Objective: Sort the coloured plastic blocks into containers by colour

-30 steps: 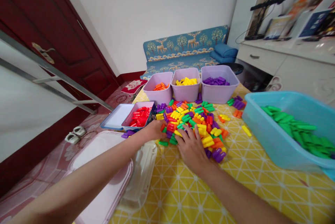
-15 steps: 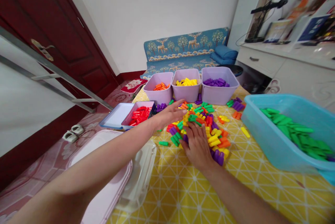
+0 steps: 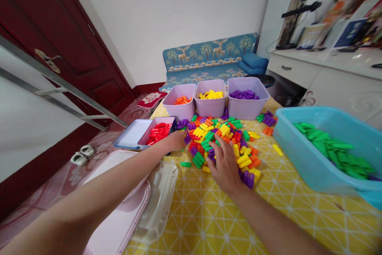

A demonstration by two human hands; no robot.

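In the head view, the left hand (image 3: 176, 141) reaches forward, fingers curled together beside a lilac tray (image 3: 149, 140) of red pegs; whether it clamps anything cannot be told. The right hand (image 3: 226, 164), fingers spread apart, presses the heap of plastic pegs (image 3: 221, 143) on the table (image 3: 191, 215). Three lilac tubs (image 3: 210, 106) stand far; one blue tub (image 3: 301, 155) sits right.

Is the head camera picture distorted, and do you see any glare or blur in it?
In the head view, wide-angle distortion makes the door lean sharply; pale glare lies on the desk top; the shelf items look somewhat soft, while the left hand, right hand and plastic pieces look fairly sharp.
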